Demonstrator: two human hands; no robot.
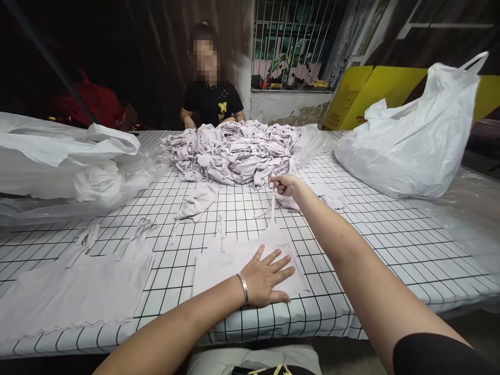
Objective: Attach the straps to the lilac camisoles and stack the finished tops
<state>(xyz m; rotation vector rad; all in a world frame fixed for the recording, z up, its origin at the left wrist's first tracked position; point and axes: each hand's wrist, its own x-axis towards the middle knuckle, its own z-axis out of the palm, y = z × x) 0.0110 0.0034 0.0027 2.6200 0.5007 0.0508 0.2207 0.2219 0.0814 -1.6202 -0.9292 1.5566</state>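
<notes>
A pale lilac camisole point(222, 263) lies flat on the table in front of me. My left hand point(269, 276) presses on its body, palm down with the fingers spread. Beyond it, my right hand point(284, 185) pinches the end of one shoulder strap point(273, 205) and holds it stretched away from me. The other strap lies loose on the cloth. To the left, more camisoles point(86, 286) are laid flat and stacked, straps pointing away.
A large heap of lilac garments point(234, 153) covers the table's far side, with a person point(213, 101) behind it. White plastic bags stand at right point(410, 135) and left point(58, 166). A few loose garments point(199, 200) lie before the heap on the checked tablecloth point(390, 250).
</notes>
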